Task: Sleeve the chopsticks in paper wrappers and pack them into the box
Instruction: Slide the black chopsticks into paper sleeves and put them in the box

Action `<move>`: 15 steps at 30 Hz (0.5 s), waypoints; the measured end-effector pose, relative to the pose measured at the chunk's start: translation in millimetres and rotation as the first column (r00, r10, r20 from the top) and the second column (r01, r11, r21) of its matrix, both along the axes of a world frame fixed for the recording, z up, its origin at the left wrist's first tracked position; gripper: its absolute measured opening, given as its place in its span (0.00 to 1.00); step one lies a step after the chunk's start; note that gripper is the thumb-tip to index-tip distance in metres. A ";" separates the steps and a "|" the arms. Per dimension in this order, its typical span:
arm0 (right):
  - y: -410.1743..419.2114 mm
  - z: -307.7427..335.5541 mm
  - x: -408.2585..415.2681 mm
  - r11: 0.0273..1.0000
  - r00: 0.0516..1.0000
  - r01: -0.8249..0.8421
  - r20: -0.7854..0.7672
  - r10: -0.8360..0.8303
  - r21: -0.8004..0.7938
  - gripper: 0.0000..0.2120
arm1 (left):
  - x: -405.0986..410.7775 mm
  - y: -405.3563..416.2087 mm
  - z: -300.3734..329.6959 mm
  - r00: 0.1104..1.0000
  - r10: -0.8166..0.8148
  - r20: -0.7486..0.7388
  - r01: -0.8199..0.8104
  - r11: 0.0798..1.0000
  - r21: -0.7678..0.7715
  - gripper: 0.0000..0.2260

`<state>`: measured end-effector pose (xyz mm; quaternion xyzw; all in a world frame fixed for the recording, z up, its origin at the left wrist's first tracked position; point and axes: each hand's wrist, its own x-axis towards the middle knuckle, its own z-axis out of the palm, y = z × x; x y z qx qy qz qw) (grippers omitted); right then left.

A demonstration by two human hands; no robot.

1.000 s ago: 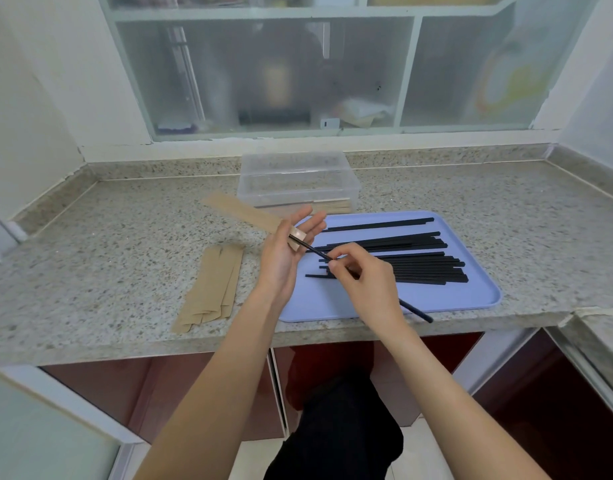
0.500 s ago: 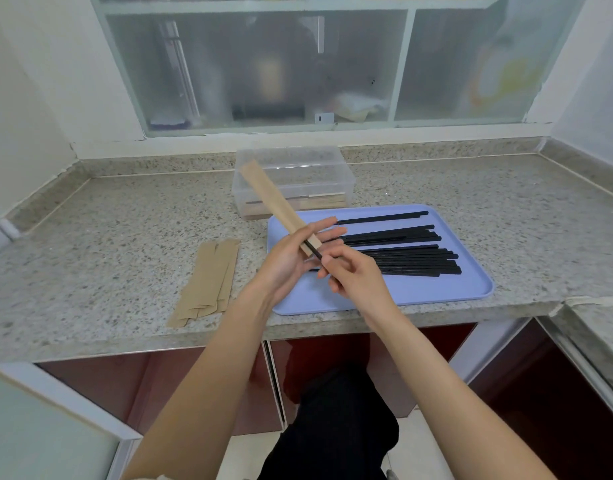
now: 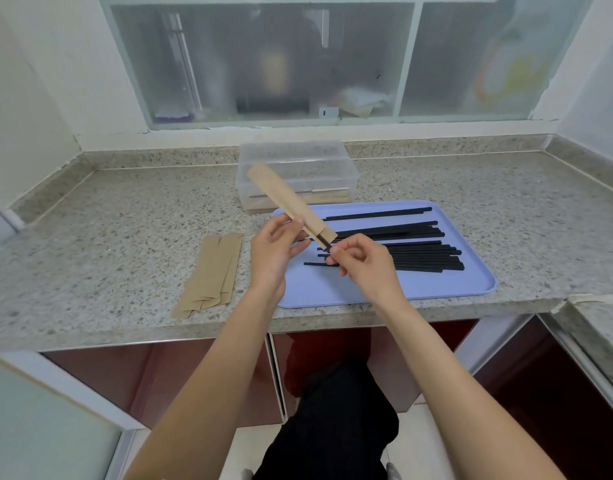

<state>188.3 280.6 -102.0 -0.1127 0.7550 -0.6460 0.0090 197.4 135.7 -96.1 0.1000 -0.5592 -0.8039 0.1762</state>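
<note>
Nearest, the two hands meet above the front-left part of the tray. Left hand (image 3: 275, 249) holds the brown paper wrapper (image 3: 287, 201) near its open lower end, fingers and thumb curled around it, wrapper tilted up and away to the left. Right hand (image 3: 362, 261) has its fingers curled at the short black stub of the sleeved chopsticks (image 3: 325, 242) that shows below the wrapper mouth; looks like a pinch on that stub, though the fingertips partly hide it.

Change: a second ago a long stretch of the black sticks hung out past the right hand, toward the counter edge. Half a second ago most of it was in. Now only the stub shows (wrapper also tipped up more steeply). So this pair is nearly sleeved, I judge; last push, then it goes to the box.

Behind the hands, the blue tray (image 3: 471, 289) holds the loose chopsticks (image 3: 419, 252), many black sticks lying roughly parallel, left to right, one apart at the far side. Plenty left to do.

Left of the tray on the granite counter (image 3: 107, 237), a flat stack of empty wrappers (image 3: 211, 275), fanned slightly.

Farthest, the clear plastic box (image 3: 298, 157) just behind the tray, lid off, with some brown sleeved pairs lying flat in its bottom (count unclear through the wall).
</note>
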 end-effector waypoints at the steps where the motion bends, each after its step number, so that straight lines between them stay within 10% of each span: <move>1: 0.3 0.0 -0.8 1.000 0.999 -0.020 0.029 0.020 -0.003 0.06 | 0.7 -0.8 -0.8 1.000 -0.014 0.002 0.014 1.000 0.001 0.02; 15: 65.8 -6.8 -1.4 0.960 0.989 -0.149 0.062 0.138 0.238 0.03 | -7.5 -22.6 -3.4 0.994 0.096 0.058 -0.101 0.989 0.108 0.03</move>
